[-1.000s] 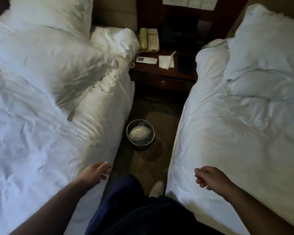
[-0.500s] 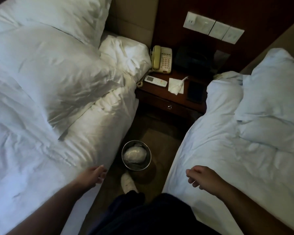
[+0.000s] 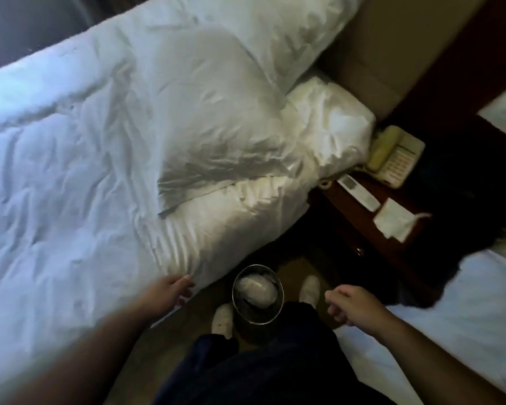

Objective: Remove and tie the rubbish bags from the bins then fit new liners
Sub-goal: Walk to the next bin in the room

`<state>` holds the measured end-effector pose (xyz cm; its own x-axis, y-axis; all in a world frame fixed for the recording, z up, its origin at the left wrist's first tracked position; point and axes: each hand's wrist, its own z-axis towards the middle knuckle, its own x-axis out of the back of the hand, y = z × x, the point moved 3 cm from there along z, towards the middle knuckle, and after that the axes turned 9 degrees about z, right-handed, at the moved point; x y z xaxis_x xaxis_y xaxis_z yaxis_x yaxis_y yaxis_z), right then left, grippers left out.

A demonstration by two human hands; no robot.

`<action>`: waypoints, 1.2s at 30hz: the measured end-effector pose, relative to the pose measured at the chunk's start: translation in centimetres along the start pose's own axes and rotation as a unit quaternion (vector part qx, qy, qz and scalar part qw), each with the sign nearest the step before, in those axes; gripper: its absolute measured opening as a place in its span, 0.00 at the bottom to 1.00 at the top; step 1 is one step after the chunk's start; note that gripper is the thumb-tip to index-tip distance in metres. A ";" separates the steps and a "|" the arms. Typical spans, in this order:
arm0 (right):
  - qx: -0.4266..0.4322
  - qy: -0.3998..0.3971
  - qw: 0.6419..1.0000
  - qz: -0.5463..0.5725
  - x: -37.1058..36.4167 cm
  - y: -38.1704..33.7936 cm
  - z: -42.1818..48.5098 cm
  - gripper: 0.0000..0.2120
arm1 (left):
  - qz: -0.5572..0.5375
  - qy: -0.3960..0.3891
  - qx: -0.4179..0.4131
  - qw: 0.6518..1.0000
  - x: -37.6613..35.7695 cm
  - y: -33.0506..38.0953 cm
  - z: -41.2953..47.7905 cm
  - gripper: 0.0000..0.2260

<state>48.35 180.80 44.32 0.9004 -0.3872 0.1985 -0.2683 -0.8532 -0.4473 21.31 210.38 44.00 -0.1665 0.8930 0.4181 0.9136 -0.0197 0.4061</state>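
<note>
Step in hand, as I judge it: the reach down to the bin. The bag is not yet lifted.

How I would do it well:
- Crouch first, since both hands hang above the rim.
- Bring the left hand (image 3: 170, 290) to the rim's left side and the right hand (image 3: 354, 305) to its right side.
- Find the liner's edge, peel it off all round, and gather it to a neck before lifting, so nothing spills.
- Lift straight up. The bin (image 3: 253, 324) looks light and may rise with the bag, so one hand or a foot should hold it down.
- The gap is narrow, so keep elbows in.

Positions:
- Left hand: fingers nearly straight and relaxed, holding nothing. The tips are at the edge of the left bed (image 3: 100, 171); I cannot confirm contact.
- Bin: round, metal, upright on the floor between the beds, nearer the left bed's edge, with shoes (image 3: 222, 317) either side.
- Bag (image 3: 256, 289): a pale crumpled mass inside the bin. Its rim is too dim to see.
- Right hand: fingers loosely curled, holding nothing, by the edge of the right bed (image 3: 465, 302).

The bin sits between the hands and below both. Neither hand touches it.
</note>
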 end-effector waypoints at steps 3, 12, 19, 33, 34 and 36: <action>0.014 -0.044 0.996 -0.072 2.1 -3.4 3.2 0.10 | -0.049 0.034 0.052 0.997 -2.3 -0.8 -1.3 0.13; 0.047 -0.124 0.969 -0.208 3.6 -5.5 7.8 0.11 | -0.179 0.099 0.118 0.972 -11.0 -0.3 -5.6 0.13; 0.025 -0.130 0.960 -0.247 3.1 -1.6 7.5 0.11 | -0.233 0.071 0.152 0.958 -16.6 -3.6 -5.9 0.12; 0.090 -0.112 0.964 -0.222 -3.0 8.5 16.0 0.10 | -0.322 0.133 0.130 0.928 -27.3 -13.0 0.2 0.12; 0.099 -0.107 0.965 -0.218 -3.0 9.3 16.7 0.10 | -0.320 0.139 0.121 0.929 -28.3 -13.7 0.9 0.12; 0.126 -0.099 0.964 -0.211 -3.3 11.5 18.2 0.11 | -0.313 0.160 0.098 0.931 -30.6 -15.0 2.3 0.12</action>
<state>48.50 178.61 22.60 0.9657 0.0721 0.2496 0.2058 -0.7988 -0.5653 13.57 184.37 23.28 -0.7631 0.5214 0.3820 0.6446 0.5708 0.5086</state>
